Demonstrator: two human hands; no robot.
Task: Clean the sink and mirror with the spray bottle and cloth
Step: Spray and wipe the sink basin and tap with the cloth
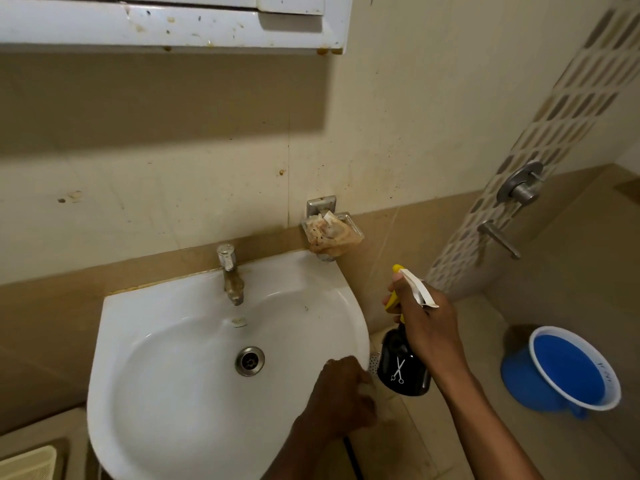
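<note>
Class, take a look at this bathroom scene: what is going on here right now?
A person is cleaning a white sink. The right hand holds a black spray bottle with a yellow and white trigger head, raised beside the basin's right edge. The left hand presses on the basin's right rim; a cloth may be under it, but that is unclear. A blue bucket stands on the floor to the right.

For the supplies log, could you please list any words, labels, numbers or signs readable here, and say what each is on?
No readable words or numbers.
Spray bottle, in the right hand: a white scissors symbol, no text.
Blue bucket: dark marks on the inner rim, too small to read.
</note>
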